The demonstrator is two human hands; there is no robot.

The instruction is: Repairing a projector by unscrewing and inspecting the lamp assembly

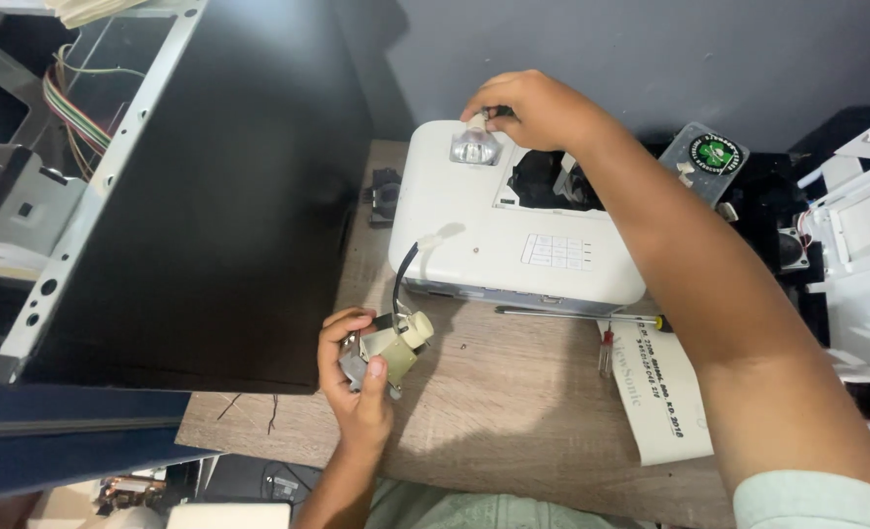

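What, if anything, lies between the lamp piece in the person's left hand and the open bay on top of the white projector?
Nothing visible blocks it. The left hand holds the beige lamp housing over bare wooden table; the dark open bay is uncovered, beside the silvery glass bulb reflector gripped by the right hand.

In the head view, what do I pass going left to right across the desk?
Open computer case → left hand holding a lamp housing → white projector, right hand holding a bulb on top of it → screwdriver → paper strip → white parts.
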